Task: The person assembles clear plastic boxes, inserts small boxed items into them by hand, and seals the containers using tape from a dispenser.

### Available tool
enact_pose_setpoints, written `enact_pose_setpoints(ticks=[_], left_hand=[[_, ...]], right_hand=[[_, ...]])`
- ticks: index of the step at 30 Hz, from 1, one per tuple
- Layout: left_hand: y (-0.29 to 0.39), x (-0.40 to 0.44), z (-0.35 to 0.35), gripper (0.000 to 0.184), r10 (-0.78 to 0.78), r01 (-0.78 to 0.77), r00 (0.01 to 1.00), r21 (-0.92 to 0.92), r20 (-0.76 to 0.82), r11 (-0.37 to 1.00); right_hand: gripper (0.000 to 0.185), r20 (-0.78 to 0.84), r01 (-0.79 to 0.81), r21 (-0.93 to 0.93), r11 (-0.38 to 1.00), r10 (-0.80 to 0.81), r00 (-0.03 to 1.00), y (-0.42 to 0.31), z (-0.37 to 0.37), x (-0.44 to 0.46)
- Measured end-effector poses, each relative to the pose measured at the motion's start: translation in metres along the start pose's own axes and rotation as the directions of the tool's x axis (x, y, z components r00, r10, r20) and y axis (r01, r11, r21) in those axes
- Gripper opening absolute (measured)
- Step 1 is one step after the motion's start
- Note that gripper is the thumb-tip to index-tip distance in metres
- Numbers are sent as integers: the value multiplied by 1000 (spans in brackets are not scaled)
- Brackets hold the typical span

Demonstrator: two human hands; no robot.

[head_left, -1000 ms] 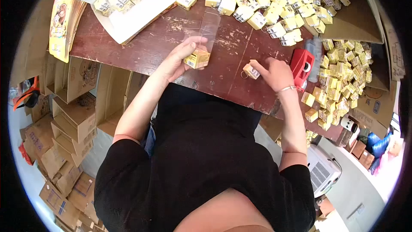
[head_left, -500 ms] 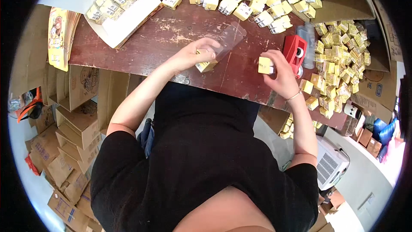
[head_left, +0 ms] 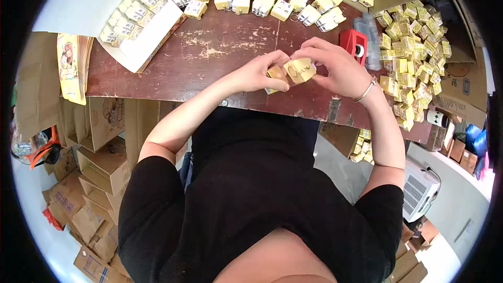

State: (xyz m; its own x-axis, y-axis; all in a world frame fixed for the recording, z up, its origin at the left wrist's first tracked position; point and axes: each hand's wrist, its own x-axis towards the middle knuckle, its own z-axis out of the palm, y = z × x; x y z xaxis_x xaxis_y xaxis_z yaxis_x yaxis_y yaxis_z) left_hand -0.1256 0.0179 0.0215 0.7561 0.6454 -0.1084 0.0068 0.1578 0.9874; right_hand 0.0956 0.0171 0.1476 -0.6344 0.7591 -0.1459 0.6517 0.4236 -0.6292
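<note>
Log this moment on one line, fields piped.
left hand: holds yellow pack | right hand: holds yellow cube beside pack | red tool: on table, by right hand | white carton: open on table

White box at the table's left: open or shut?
Open: the white box has its lid tilted back, and rows of yellow blocks show inside.

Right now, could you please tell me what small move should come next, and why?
Probably line up the yellow block in the right hand with the yellow piece in the left hand: they sit close together, at different angles.
</note>
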Motion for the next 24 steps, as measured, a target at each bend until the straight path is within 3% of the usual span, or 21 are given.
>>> enact_pose_setpoints(ticks=[2, 4, 6, 7, 8, 9, 10, 11, 12, 13, 14, 15, 16, 18, 20, 22, 23, 24], left_hand=[[-3, 4, 6, 52, -4, 3, 1000, 54, 22, 999], [-11, 8, 14, 57, 114, -117, 992, -55, -54, 992], [-16, 11, 14, 60, 91, -93, 994, -27, -52, 995], [-19, 12, 15, 63, 122, -119, 990, 50, -77, 992], [-22, 12, 17, 65, 156, -142, 983, 129, -100, 981], [-27, 11, 18, 74, 153, -134, 983, 168, -105, 977], [-27, 10, 20, 78, 230, -203, 967, 216, -106, 955], [-27, 9, 22, 81, 305, -271, 947, 264, -99, 926], [-32, 10, 23, 76, 344, -317, 936, 241, -79, 917], [-37, 14, 29, 68, 299, -302, 937, 15, -179, 953], [-43, 18, 38, 62, 227, -287, 937, -215, -266, 934], [-28, 17, 43, 50, 131, -240, 949, -389, -287, 889], [-30, 15, 43, 50, 129, -237, 950, -389, -284, 890], [-31, 13, 42, 42, 107, -138, 966, -120, -237, 983], [-28, 13, 46, 39, 111, -150, 957, -131, -268, 980], [-24, 11, 45, 43, 238, -244, 926, 17, -294, 970], [-23, 10, 43, 46, 413, -352, 874, 251, -258, 902], [-21, 8, 39, 49, 567, -439, 804, 465, -178, 769]], right_hand=[[48, -37, 147, 38, 988, -146, 989, 12, 6, -4], [44, -129, 92, 6, 996, -90, 988, 3, 15, -17], [37, -442, 125, 22, 992, -103, 891, -2, 23, -26], [23, -602, 111, 4, 994, -86, 794, 7, 38, -32], [18, -543, -22, 358, 933, 228, 808, 18, 55, -39], [13, -381, -152, 658, 738, 499, 778, 30, 73, -44], [11, -226, -85, 848, 524, 501, 835, 47, 94, -40], [16, -66, -123, 939, 321, 519, 852, 54, 110, -37], [18, -61, -5, 991, 136, 479, 876, 53, 126, -31], [20, -106, 80, 994, 74, 462, 881, 54, 134, -29], [20, -102, 80, 995, 66, 467, 879, 56, 138, -29], [21, -113, 22, 981, 195, 473, 874, 56, 136, -26], [23, -127, -37, 946, 323, 474, 871, 56, 133, -23], [25, -94, -89, 938, 336, 492, 866, 58, 128, -21], [24, -81, -172, 894, 413, 529, 845, 57, 128, -17], [25, -110, -144, 914, 378, 575, 811, 49, 123, -14], [25, -132, -115, 933, 341, 620, 773, 47, 122, -14], [15, -146, -112, 897, 428, 524, 839, 76, 135, -23]])
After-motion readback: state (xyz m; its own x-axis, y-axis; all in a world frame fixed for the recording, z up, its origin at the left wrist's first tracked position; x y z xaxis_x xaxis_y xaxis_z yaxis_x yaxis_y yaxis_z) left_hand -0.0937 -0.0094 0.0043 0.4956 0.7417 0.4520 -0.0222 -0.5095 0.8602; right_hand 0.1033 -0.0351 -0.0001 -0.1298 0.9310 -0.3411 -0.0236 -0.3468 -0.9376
